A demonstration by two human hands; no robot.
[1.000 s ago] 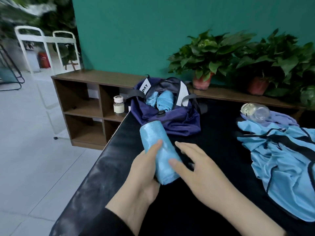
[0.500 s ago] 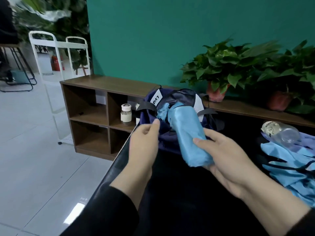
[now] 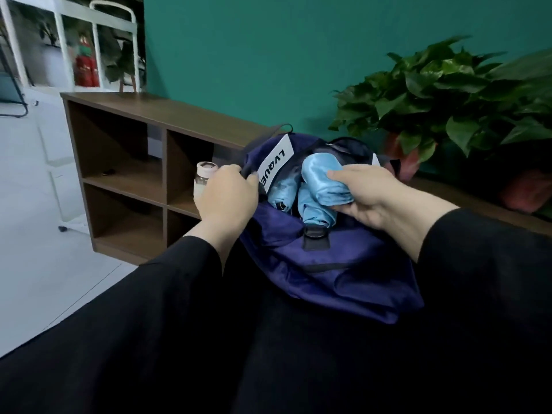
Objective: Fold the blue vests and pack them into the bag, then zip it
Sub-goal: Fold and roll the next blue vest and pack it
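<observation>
A dark bench [image 3: 268,354] fills the lower frame, carrying the navy bag [image 3: 334,273] at centre right, mouth open. At the bag's left rim the left hand [image 3: 227,198] grips the fabric, while the right hand [image 3: 367,195] curls round a rolled blue vest [image 3: 322,177] at the opening, above two rolled vests [image 3: 280,189] already inside.
</observation>
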